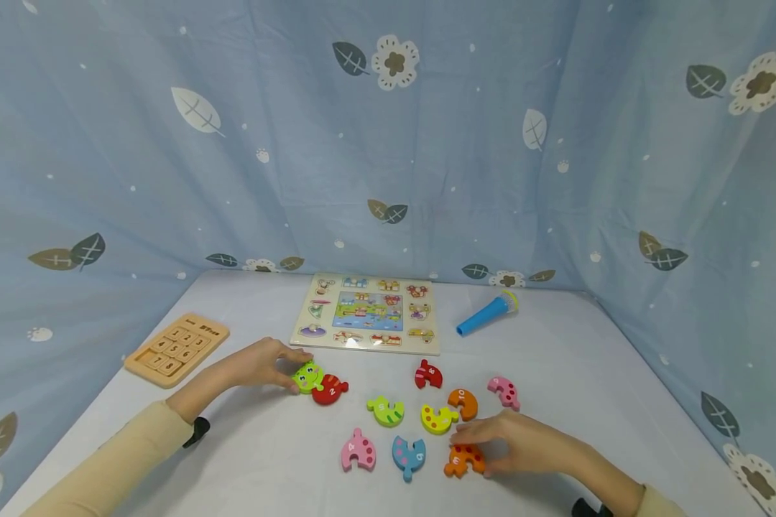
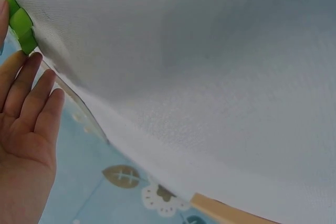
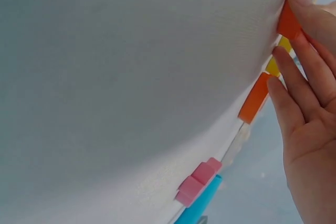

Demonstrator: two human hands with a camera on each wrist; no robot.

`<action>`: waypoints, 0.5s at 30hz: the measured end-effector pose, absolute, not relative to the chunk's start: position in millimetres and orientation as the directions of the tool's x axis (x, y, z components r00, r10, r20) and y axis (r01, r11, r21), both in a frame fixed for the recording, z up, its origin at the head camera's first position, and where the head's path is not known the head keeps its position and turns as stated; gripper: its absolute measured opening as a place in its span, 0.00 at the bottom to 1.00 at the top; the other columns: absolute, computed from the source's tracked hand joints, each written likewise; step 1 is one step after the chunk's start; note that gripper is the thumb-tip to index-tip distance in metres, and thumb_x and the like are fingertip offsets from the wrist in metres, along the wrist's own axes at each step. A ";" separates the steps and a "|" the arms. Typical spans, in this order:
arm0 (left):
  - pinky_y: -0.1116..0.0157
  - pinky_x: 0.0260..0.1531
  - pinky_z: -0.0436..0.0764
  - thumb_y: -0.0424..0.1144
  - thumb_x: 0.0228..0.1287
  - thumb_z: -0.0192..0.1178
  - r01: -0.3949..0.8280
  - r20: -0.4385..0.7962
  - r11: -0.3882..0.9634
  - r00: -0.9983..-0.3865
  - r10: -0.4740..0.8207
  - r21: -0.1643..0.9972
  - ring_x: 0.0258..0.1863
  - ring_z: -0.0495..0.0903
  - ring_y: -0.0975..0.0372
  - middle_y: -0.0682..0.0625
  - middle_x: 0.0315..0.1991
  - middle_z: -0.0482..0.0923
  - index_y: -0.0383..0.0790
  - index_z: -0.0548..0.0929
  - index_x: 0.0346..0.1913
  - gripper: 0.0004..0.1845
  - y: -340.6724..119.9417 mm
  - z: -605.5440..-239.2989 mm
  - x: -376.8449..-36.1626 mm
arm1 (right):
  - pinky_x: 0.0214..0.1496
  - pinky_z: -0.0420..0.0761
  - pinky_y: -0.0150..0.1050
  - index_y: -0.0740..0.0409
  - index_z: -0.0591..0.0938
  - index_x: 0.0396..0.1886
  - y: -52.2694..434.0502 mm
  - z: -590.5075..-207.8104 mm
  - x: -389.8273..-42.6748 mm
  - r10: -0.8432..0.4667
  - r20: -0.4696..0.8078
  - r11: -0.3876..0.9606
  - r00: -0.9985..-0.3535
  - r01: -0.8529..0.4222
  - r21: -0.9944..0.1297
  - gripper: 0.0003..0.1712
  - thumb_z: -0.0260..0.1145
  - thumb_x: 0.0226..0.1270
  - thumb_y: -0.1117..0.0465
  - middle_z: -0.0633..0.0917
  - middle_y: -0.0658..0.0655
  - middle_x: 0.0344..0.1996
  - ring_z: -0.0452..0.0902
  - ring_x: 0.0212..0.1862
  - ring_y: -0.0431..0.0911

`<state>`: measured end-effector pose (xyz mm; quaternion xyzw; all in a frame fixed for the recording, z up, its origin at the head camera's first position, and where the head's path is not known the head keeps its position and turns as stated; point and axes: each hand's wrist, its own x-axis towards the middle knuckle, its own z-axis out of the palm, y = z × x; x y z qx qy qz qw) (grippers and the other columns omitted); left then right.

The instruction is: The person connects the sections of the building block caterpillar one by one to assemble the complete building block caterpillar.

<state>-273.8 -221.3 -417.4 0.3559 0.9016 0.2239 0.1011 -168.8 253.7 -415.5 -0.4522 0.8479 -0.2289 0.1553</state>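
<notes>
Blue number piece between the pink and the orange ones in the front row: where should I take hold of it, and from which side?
The blue number piece lies flat, so probably come from above and pinch its wide upper body across the edges. The narrow tail points at the person and offers less hold. The pink piece and the orange piece lie apart from it, leaving room for fingers.

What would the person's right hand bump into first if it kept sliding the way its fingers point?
The right hand points left, so past the orange piece it already touches, probably the blue piece; depth is uncertain.
</notes>
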 end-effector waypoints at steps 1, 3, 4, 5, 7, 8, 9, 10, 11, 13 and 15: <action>0.48 0.59 0.71 0.52 0.48 0.72 0.596 -0.025 0.645 -0.725 0.688 0.478 0.61 0.72 0.46 0.46 0.58 0.78 0.36 0.80 0.58 0.35 -221.1 -417.6 -274.1 | 0.57 0.78 0.40 0.47 0.79 0.61 253.4 -415.8 -169.3 -0.841 -0.054 0.481 -0.538 -0.699 -0.529 0.31 0.74 0.56 0.61 0.80 0.45 0.57 0.75 0.61 0.43; 0.48 0.59 0.71 0.52 0.48 0.72 0.593 -0.028 0.647 -0.726 0.687 0.480 0.61 0.72 0.47 0.46 0.58 0.78 0.37 0.80 0.58 0.35 -220.9 -417.9 -274.6 | 0.57 0.78 0.41 0.47 0.80 0.61 252.9 -416.3 -170.0 -0.842 -0.052 0.478 -0.537 -0.697 -0.535 0.30 0.74 0.56 0.61 0.80 0.44 0.57 0.75 0.61 0.43; 0.48 0.59 0.71 0.52 0.48 0.72 0.591 -0.029 0.649 -0.728 0.685 0.479 0.62 0.72 0.47 0.46 0.58 0.78 0.37 0.80 0.58 0.35 -220.7 -417.9 -274.5 | 0.57 0.78 0.41 0.47 0.80 0.60 252.8 -416.5 -170.1 -0.841 -0.050 0.477 -0.539 -0.695 -0.537 0.30 0.74 0.56 0.61 0.80 0.44 0.57 0.75 0.61 0.43; 0.49 0.59 0.71 0.52 0.48 0.72 0.589 -0.029 0.650 -0.730 0.683 0.480 0.62 0.72 0.47 0.46 0.58 0.78 0.37 0.80 0.58 0.35 -220.5 -417.7 -274.4 | 0.57 0.78 0.41 0.46 0.80 0.60 252.6 -416.6 -170.2 -0.838 -0.050 0.480 -0.543 -0.692 -0.539 0.29 0.74 0.56 0.60 0.81 0.44 0.56 0.75 0.60 0.43; 0.49 0.59 0.71 0.52 0.48 0.72 0.591 -0.026 0.651 -0.731 0.682 0.477 0.62 0.72 0.47 0.46 0.58 0.78 0.37 0.81 0.58 0.34 -220.0 -417.3 -273.9 | 0.57 0.78 0.41 0.46 0.81 0.59 252.6 -417.0 -169.8 -0.832 -0.048 0.487 -0.553 -0.687 -0.539 0.29 0.75 0.56 0.59 0.81 0.43 0.56 0.75 0.60 0.43; 0.49 0.59 0.71 0.52 0.48 0.73 0.588 -0.027 0.654 -0.733 0.680 0.476 0.62 0.72 0.47 0.46 0.58 0.78 0.37 0.81 0.58 0.34 -219.9 -417.0 -273.6 | 0.56 0.78 0.40 0.46 0.81 0.59 252.5 -417.3 -169.6 -0.829 -0.048 0.491 -0.558 -0.684 -0.539 0.29 0.75 0.55 0.58 0.81 0.43 0.56 0.75 0.60 0.42; 0.48 0.59 0.71 0.52 0.48 0.73 0.589 -0.027 0.655 -0.733 0.679 0.474 0.61 0.72 0.47 0.46 0.58 0.78 0.37 0.81 0.58 0.34 -219.9 -416.7 -273.3 | 0.56 0.78 0.40 0.46 0.81 0.60 252.4 -417.7 -169.5 -0.826 -0.047 0.494 -0.561 -0.683 -0.538 0.29 0.75 0.55 0.58 0.81 0.43 0.56 0.75 0.60 0.42; 0.48 0.59 0.71 0.51 0.47 0.73 0.585 -0.029 0.658 -0.737 0.676 0.475 0.62 0.72 0.47 0.46 0.58 0.78 0.37 0.81 0.58 0.34 -219.9 -416.2 -272.8 | 0.56 0.78 0.39 0.46 0.81 0.60 252.3 -418.0 -169.4 -0.824 -0.048 0.496 -0.564 -0.679 -0.541 0.29 0.75 0.55 0.57 0.81 0.43 0.56 0.75 0.60 0.42; 0.48 0.59 0.71 0.51 0.47 0.73 0.586 -0.029 0.657 -0.736 0.677 0.474 0.62 0.72 0.46 0.46 0.58 0.78 0.37 0.81 0.58 0.34 -219.8 -415.8 -272.6 | 0.56 0.78 0.39 0.46 0.81 0.59 252.1 -418.4 -169.2 -0.823 -0.048 0.498 -0.566 -0.678 -0.541 0.29 0.75 0.55 0.56 0.81 0.43 0.56 0.76 0.59 0.42; 0.48 0.59 0.71 0.51 0.47 0.73 0.583 -0.031 0.657 -0.736 0.676 0.478 0.61 0.72 0.46 0.46 0.58 0.78 0.36 0.81 0.58 0.34 -219.2 -414.8 -271.7 | 0.56 0.79 0.39 0.46 0.81 0.59 251.7 -419.1 -169.0 -0.822 -0.048 0.499 -0.568 -0.676 -0.543 0.29 0.75 0.55 0.56 0.81 0.43 0.55 0.76 0.59 0.42; 0.47 0.59 0.71 0.50 0.48 0.73 0.584 -0.032 0.655 -0.734 0.678 0.479 0.61 0.71 0.45 0.45 0.58 0.78 0.36 0.81 0.58 0.34 -218.9 -414.5 -271.0 | 0.55 0.79 0.38 0.46 0.82 0.58 251.1 -419.7 -168.7 -0.817 -0.053 0.503 -0.575 -0.664 -0.554 0.28 0.75 0.55 0.54 0.81 0.44 0.55 0.76 0.58 0.41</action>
